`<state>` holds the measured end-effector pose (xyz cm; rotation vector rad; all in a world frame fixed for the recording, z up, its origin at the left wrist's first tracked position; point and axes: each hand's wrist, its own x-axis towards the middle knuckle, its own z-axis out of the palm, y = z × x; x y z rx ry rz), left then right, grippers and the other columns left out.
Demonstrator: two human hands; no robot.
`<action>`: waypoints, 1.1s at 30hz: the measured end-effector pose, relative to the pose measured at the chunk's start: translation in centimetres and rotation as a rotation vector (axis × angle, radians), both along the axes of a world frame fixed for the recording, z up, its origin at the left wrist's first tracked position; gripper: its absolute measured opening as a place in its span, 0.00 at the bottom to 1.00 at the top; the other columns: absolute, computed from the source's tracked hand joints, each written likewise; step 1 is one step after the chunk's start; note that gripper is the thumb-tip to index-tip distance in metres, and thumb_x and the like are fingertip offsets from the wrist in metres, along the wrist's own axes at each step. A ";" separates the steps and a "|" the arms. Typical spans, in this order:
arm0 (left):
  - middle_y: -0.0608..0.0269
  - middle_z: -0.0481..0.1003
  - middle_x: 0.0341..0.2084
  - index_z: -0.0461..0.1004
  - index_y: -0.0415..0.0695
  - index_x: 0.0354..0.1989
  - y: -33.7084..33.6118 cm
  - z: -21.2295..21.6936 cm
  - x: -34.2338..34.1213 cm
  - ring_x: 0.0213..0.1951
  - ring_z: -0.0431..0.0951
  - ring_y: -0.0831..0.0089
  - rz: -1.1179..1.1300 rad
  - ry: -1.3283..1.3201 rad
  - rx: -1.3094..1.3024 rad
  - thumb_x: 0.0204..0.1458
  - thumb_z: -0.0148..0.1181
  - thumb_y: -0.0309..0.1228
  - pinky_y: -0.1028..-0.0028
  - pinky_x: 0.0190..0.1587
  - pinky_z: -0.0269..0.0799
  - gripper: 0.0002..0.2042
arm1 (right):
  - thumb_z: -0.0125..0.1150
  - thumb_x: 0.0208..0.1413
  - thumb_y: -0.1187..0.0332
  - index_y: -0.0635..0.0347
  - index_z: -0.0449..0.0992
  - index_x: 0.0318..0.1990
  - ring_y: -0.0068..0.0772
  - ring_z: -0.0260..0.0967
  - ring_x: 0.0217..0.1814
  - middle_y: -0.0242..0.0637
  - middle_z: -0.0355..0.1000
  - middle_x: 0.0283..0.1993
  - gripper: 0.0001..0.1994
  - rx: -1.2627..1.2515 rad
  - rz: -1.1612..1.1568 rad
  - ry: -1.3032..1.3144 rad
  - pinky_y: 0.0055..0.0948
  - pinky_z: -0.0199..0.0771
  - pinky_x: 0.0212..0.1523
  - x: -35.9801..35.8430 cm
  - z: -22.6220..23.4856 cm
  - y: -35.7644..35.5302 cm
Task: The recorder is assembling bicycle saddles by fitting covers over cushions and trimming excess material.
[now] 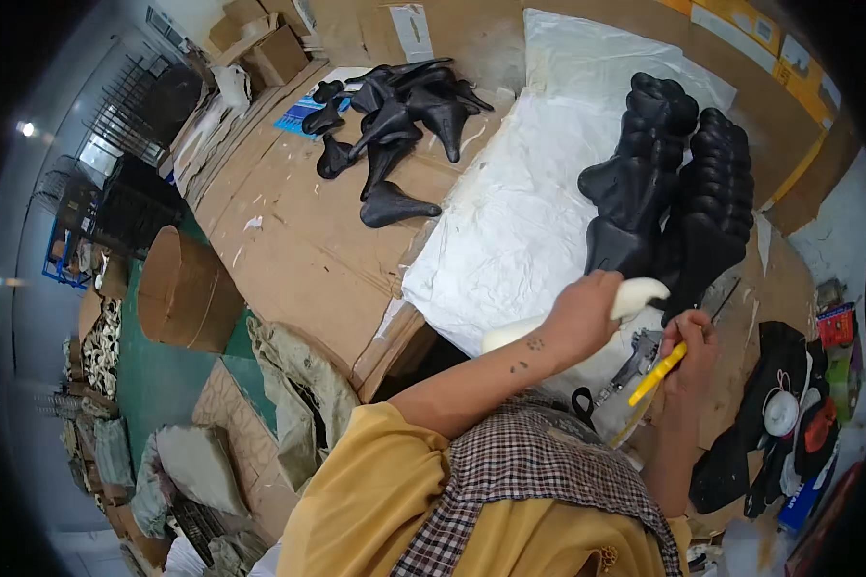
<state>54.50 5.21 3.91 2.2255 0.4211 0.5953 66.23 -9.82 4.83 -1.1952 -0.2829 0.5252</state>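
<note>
My left hand (589,306) is closed around a cream-white, smooth curved piece (642,296). One end of it hooks round beyond my fingers, and its other end shows past my wrist. Close by, my right hand (693,344) grips a yellow-handled tool (658,373) with a thin dark shaft pointing up and away; its tip is too small to identify. Between my hands and my apron lies a grey metal device (635,362), partly hidden. Just beyond, two long rows of nested black bicycle saddles (635,178) rest on a white sheet (510,231).
Loose black saddles (394,115) lie heaped on the cardboard-covered table (303,255) at the far left. A cardboard box (185,293) stands on the green floor. Dark cloths and a white spool (781,413) are at the right. Cardboard walls the far side.
</note>
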 end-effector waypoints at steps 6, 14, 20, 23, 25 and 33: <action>0.49 0.73 0.37 0.69 0.37 0.46 4.0 -1.1 -1.4 0.39 0.74 0.61 0.195 -0.110 -0.406 0.43 0.59 0.26 0.69 0.44 0.69 0.18 | 0.53 0.50 0.73 0.59 0.68 0.25 0.17 0.60 0.16 0.33 0.66 0.19 0.05 -0.392 -0.189 0.000 0.17 0.57 0.15 1.9 -4.5 -6.2; 0.56 0.74 0.35 0.69 0.36 0.45 4.8 0.5 -1.3 0.38 0.73 0.69 0.140 -0.095 -0.688 0.41 0.62 0.26 0.72 0.43 0.68 0.20 | 0.50 0.51 0.77 0.65 0.72 0.36 0.18 0.59 0.15 0.32 0.67 0.19 0.07 -0.602 -0.246 -0.061 0.18 0.59 0.14 1.5 -11.0 -12.2; 0.49 0.70 0.39 0.68 0.37 0.43 2.9 1.3 0.1 0.42 0.72 0.56 0.175 0.031 -0.246 0.40 0.64 0.28 0.67 0.46 0.67 0.20 | 0.56 0.52 0.71 0.62 0.72 0.35 0.19 0.58 0.13 0.29 0.64 0.17 0.05 -0.601 -0.241 0.107 0.20 0.58 0.13 -0.9 -10.3 -11.6; 0.48 0.71 0.38 0.68 0.36 0.42 2.5 1.1 0.6 0.40 0.73 0.57 0.147 0.038 -0.216 0.41 0.63 0.27 0.67 0.44 0.68 0.18 | 0.58 0.52 0.70 0.62 0.71 0.33 0.20 0.59 0.12 0.30 0.63 0.16 0.06 -0.615 -0.203 0.097 0.22 0.59 0.12 -1.4 -10.5 -11.2; 0.48 0.73 0.34 0.68 0.35 0.41 2.6 1.1 1.0 0.37 0.75 0.57 0.129 0.053 -0.226 0.42 0.63 0.28 0.68 0.41 0.70 0.18 | 0.57 0.52 0.71 0.64 0.69 0.29 0.23 0.61 0.15 0.31 0.63 0.17 0.06 -0.730 -0.248 0.080 0.24 0.61 0.13 -1.0 -10.5 -11.2; 0.41 0.73 0.32 0.60 0.24 0.44 8.4 -5.9 0.9 0.33 0.76 0.56 0.330 0.337 -0.283 0.40 0.66 0.35 0.67 0.37 0.72 0.30 | 0.54 0.51 0.69 0.63 0.68 0.45 0.47 0.68 0.34 0.46 0.70 0.35 0.14 -1.316 -0.495 -0.477 0.37 0.70 0.38 7.0 -18.6 -21.4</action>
